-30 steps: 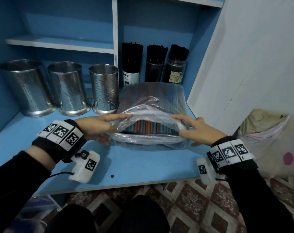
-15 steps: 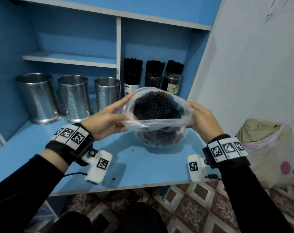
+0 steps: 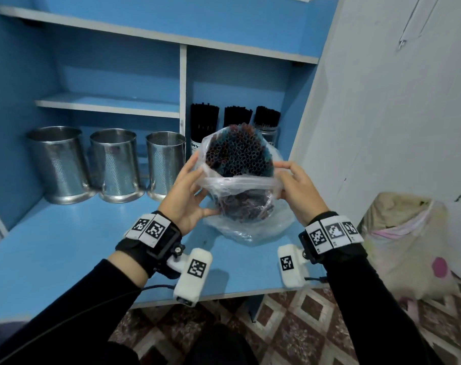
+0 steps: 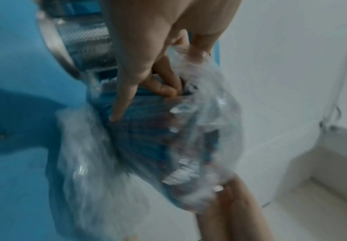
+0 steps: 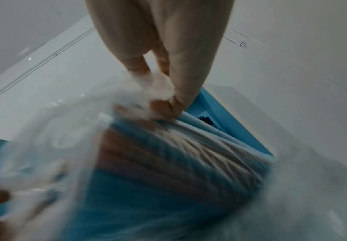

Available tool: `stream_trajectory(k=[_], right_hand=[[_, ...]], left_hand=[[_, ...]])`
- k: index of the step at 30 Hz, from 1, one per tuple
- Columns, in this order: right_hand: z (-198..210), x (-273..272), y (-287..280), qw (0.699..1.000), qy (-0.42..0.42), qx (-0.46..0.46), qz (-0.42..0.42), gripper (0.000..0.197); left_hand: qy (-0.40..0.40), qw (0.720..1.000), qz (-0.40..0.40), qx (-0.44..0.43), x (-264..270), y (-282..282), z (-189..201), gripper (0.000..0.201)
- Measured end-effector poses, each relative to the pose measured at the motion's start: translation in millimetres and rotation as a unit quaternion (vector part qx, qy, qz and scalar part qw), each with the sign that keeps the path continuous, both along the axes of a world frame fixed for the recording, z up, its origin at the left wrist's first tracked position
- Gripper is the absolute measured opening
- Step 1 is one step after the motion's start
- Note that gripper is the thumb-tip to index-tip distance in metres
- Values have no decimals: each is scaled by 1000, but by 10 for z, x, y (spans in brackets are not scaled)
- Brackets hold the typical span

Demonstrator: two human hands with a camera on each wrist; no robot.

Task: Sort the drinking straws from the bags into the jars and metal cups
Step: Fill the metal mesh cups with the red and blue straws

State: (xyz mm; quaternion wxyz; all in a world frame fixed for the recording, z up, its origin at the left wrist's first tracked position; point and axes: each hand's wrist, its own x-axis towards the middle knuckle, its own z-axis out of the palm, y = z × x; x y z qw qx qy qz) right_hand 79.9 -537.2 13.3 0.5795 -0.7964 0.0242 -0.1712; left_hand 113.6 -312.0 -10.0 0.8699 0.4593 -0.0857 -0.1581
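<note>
Both hands hold a clear plastic bag point(image 3: 250, 230) of coloured straws point(image 3: 239, 154) upright just above the blue desk point(image 3: 66, 246). Its open mouth faces me and the straw ends stick out past the rolled-down rim. My left hand point(image 3: 195, 185) grips the bag's left side, fingers pressed into the plastic point(image 4: 147, 81). My right hand point(image 3: 287, 180) pinches the rim on the right point(image 5: 168, 101). Three empty perforated metal cups point(image 3: 116, 164) stand at the back left. Three jars of black straws point(image 3: 204, 125) stand behind the bag, partly hidden by it.
An upright shelf divider point(image 3: 183, 88) separates the cups from the jars. A white wall point(image 3: 382, 127) closes the desk's right side. A filled bin bag point(image 3: 408, 246) stands on the patterned floor at the right.
The bag went from lying flat on the desk to being held upright with its mouth toward me. Its rim is now pushed lower, baring the straw ends.
</note>
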Motion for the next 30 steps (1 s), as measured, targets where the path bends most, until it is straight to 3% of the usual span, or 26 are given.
stream_trajectory(k=[3,6,11,18,24,27,30], right_hand=[[-127,-31,50,999,34,-30,5,32],[-187,-87,144,1000,31,3,0,47],[-208,-70,308,991,106,69,-40,61],[-166,-59,328,992,30,120,-17,73],[-217,-81,289,995,-26,95,-19,84],[-206,-89,335,995,-69,70,-18,83],[-188,-65,387,992,-99,71,-16,75]], left_hand=[[5,999,18,-27,-21,-75,-51,60],[2,997,47,-61,1,-158,-86,69],[25,988,111,-108,54,-266,-93,55],[35,988,142,-46,6,-364,-167,50],[30,987,73,137,-132,-358,-349,41],[59,992,34,108,-144,-383,-320,44],[57,994,84,30,-69,-388,-244,57]])
